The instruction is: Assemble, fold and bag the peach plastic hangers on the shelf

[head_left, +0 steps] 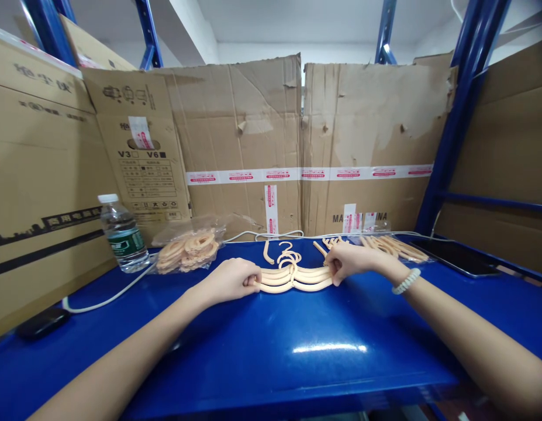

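Note:
A small stack of cream plastic hangers [292, 278] lies on the blue shelf [297, 339] at the centre. My left hand [233, 279] is closed on the stack's left end. My right hand [347, 260] is closed on its right end, a white bead bracelet [406, 281] on that wrist. Both hands rest on the shelf surface. The hangers' hooks point away from me.
A clear bag of hangers [187, 248] lies at the back left beside a water bottle [122, 234]. More loose hangers [391, 245] lie back right, near a dark tablet [457, 257]. A white cable [104, 300] and a black device [42, 321] sit left. Cardboard boxes [253, 146] wall the back.

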Demonstrator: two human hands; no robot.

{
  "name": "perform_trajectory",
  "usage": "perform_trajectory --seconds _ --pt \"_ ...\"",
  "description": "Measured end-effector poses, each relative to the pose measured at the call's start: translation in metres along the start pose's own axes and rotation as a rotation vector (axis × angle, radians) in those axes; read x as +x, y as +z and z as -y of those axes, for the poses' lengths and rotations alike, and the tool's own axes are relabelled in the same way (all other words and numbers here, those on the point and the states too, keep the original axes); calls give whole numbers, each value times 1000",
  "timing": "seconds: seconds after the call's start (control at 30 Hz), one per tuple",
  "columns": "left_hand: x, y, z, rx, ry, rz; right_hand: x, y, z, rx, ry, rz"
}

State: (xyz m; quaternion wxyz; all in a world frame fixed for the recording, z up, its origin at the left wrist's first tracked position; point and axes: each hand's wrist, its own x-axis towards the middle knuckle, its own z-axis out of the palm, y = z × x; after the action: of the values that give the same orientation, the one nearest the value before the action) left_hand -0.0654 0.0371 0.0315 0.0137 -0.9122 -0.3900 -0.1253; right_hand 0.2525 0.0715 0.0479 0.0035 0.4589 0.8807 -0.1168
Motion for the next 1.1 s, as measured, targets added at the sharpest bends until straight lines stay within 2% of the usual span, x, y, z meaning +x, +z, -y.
perform_trajectory --seconds 0.23,0.47,0.8,0.87,0.93,0.97,1.07,1.1 --pt "-1 0 -8 68 1 -28 -3 0 8 -55 9 -36" --pt "0 7 -6 76 25 -29 -9 -1 14 -82 43 -23" --pt "1 15 -15 86 87 -73 -8 2 12 -186 54 -17" --pt "0 15 -19 108 98 -81 -17 0 27 -186 20 -49" --pt "-1 15 -23 135 106 -77 -32 -3 56 -96 -99 -111" --pt "-2 14 -25 147 112 -70 -42 -5 75 -10 -204 -138" --pt "-4 13 -31 168 141 -49 -75 -6 137 124 -509 -329" --pt "-4 14 -32 175 150 -56 -86 -5 154 128 -613 -332"
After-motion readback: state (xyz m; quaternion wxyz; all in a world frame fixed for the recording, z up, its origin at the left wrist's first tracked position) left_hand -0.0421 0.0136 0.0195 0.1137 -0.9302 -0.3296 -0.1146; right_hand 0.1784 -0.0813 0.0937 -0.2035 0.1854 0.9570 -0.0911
